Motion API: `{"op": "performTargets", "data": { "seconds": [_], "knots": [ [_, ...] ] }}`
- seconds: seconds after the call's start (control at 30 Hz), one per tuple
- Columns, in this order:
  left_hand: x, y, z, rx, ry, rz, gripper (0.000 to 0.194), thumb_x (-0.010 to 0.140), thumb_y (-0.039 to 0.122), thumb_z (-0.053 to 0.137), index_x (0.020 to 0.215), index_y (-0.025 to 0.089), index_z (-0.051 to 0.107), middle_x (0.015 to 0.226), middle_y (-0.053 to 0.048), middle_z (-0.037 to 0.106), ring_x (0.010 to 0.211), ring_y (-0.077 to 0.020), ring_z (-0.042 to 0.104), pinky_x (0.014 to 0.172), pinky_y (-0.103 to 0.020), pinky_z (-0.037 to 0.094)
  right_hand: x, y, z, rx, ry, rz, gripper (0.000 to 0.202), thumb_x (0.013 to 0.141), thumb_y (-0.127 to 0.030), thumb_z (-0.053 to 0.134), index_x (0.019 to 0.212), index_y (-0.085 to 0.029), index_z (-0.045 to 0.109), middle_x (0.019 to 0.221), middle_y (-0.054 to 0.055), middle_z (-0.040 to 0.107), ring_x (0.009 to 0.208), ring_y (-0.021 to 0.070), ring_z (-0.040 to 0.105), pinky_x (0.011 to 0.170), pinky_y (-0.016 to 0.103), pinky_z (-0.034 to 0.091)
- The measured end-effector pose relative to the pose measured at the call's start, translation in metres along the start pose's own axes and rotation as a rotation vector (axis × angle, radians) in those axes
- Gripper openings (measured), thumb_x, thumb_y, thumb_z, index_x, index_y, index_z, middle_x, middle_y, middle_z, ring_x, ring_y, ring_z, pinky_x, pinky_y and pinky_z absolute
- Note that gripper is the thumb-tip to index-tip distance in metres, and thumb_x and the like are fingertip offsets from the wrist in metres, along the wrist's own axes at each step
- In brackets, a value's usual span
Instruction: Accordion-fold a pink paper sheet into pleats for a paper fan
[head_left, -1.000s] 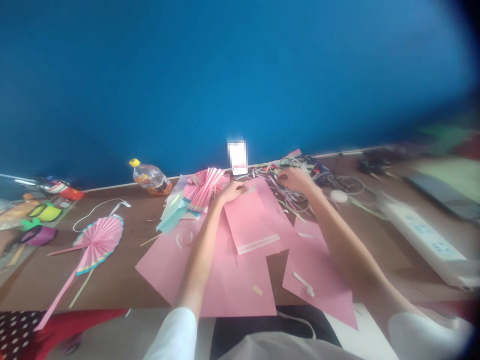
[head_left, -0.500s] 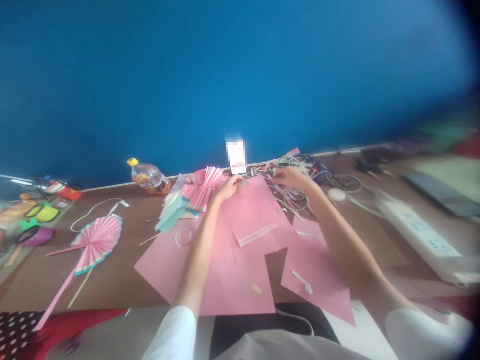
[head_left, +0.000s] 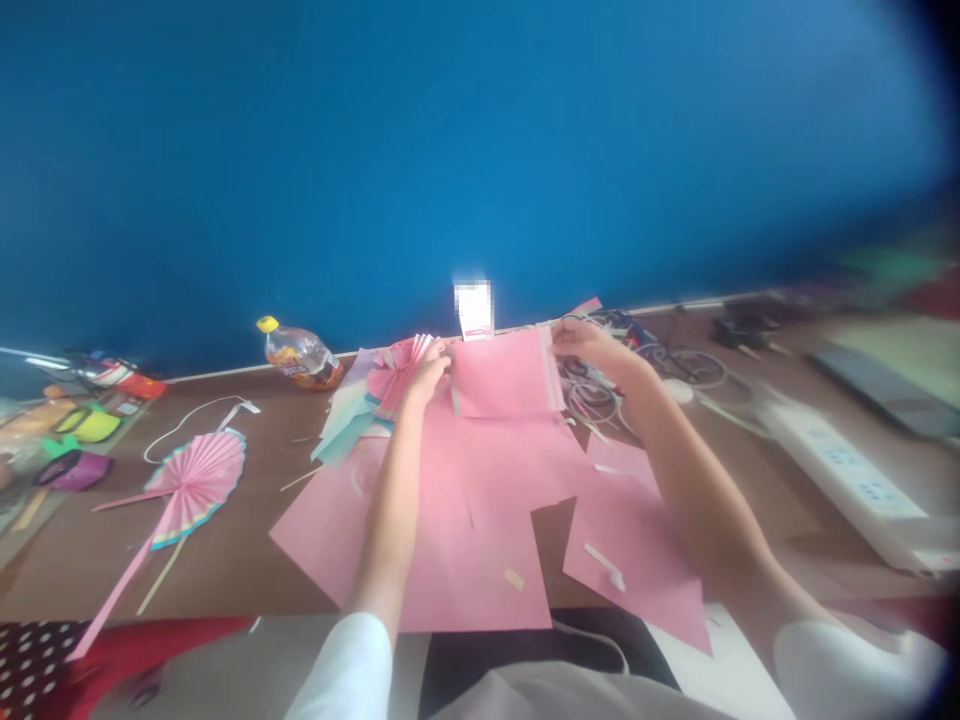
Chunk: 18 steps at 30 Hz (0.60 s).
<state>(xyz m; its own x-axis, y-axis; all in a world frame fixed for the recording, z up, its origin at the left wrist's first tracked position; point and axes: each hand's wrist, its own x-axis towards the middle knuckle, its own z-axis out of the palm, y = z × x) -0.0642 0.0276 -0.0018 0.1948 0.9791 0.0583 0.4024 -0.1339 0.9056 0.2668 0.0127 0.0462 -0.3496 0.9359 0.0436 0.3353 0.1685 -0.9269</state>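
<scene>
A pink sheet of paper (head_left: 504,375) is raised above the far part of the desk, with a white strip along its right edge. My left hand (head_left: 429,375) grips its left edge, fingers closed. My right hand (head_left: 589,342) pinches the sheet near its upper right corner. Beneath lies a larger pink sheet (head_left: 480,570) with a small yellowish strip on it. Just behind my left hand rests a folded pink paper fan (head_left: 397,370), partly covered by the hand. Another pink piece (head_left: 630,570), bearing white strips, lies below my right forearm.
A finished-looking pleated fan (head_left: 199,480) with long pink handles lies at left. A drink bottle (head_left: 300,360) leans near the blue wall. A bright phone (head_left: 474,310) stands at the back. Tangled cables (head_left: 592,395) and a white power strip (head_left: 847,465) occupy the right.
The smaller pink sheet has been lifted and turned, so its white strip moved from the lower edge to the right edge. My left hand shifted left, and both hands now hold the sheet.
</scene>
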Motion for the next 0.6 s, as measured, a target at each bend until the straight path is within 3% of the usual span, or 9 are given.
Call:
{"op": "performTargets", "data": {
  "seconds": [0.17, 0.27, 0.33, 0.43, 0.53, 0.6],
  "knots": [
    [-0.017, 0.019, -0.018, -0.288, -0.418, -0.054, 0.065, 0.069, 0.016, 0.05, 0.133, 0.023, 0.055, 0.115, -0.009, 0.069, 0.097, -0.0201, 0.066, 0.082, -0.031, 0.051, 0.006, 0.007, 0.0, -0.028, 0.188, 0.051, 0.025, 0.071, -0.037, 0.061, 0.088, -0.018, 0.061, 0.074, 0.001, 0.061, 0.067, 0.0151, 0.055, 0.064, 0.028, 0.045],
    [-0.02, 0.034, -0.018, -0.342, -0.553, -0.053, 0.057, 0.076, 0.024, 0.055, 0.133, 0.018, 0.055, 0.119, -0.014, 0.067, 0.098, -0.021, 0.066, 0.086, -0.033, 0.051, 0.009, 0.013, 0.005, -0.104, 0.167, 0.047, 0.025, 0.072, -0.036, 0.059, 0.088, -0.018, 0.063, 0.077, 0.003, 0.064, 0.07, 0.0165, 0.056, 0.066, 0.029, 0.046],
    [-0.018, 0.042, -0.007, -0.351, -0.498, -0.03, 0.051, 0.084, 0.034, 0.055, 0.132, 0.018, 0.055, 0.121, -0.016, 0.066, 0.097, -0.0198, 0.066, 0.086, -0.033, 0.05, 0.01, 0.013, 0.011, -0.132, 0.091, 0.024, 0.026, 0.073, -0.035, 0.058, 0.091, -0.018, 0.065, 0.083, 0.004, 0.067, 0.073, 0.0173, 0.058, 0.067, 0.029, 0.046],
    [-0.01, 0.043, 0.024, -0.275, -0.39, -0.036, 0.049, 0.089, 0.048, 0.052, 0.128, 0.018, 0.055, 0.125, -0.014, 0.063, 0.099, -0.0188, 0.065, 0.081, -0.028, 0.049, 0.009, 0.011, 0.024, -0.203, 0.015, -0.011, 0.027, 0.076, -0.035, 0.056, 0.094, -0.02, 0.068, 0.087, 0.005, 0.069, 0.075, 0.0174, 0.059, 0.067, 0.028, 0.046],
    [-0.001, 0.032, 0.059, -0.159, -0.253, 0.035, 0.048, 0.083, 0.052, 0.062, 0.111, 0.014, 0.062, 0.113, -0.011, 0.066, 0.097, -0.0182, 0.061, 0.08, -0.026, 0.046, 0.011, 0.01, 0.036, -0.252, -0.031, -0.056, 0.028, 0.076, -0.036, 0.056, 0.092, -0.019, 0.07, 0.078, 0.003, 0.068, 0.07, 0.0163, 0.057, 0.064, 0.026, 0.045],
    [0.004, 0.021, 0.077, -0.173, -0.258, 0.09, 0.047, 0.079, 0.055, 0.065, 0.097, 0.012, 0.063, 0.098, -0.009, 0.067, 0.091, -0.018, 0.06, 0.077, -0.026, 0.045, 0.014, 0.013, 0.041, -0.252, -0.048, -0.086, 0.027, 0.075, -0.034, 0.056, 0.091, -0.018, 0.07, 0.074, 0.002, 0.066, 0.068, 0.0159, 0.056, 0.062, 0.025, 0.044]
  ]
}}
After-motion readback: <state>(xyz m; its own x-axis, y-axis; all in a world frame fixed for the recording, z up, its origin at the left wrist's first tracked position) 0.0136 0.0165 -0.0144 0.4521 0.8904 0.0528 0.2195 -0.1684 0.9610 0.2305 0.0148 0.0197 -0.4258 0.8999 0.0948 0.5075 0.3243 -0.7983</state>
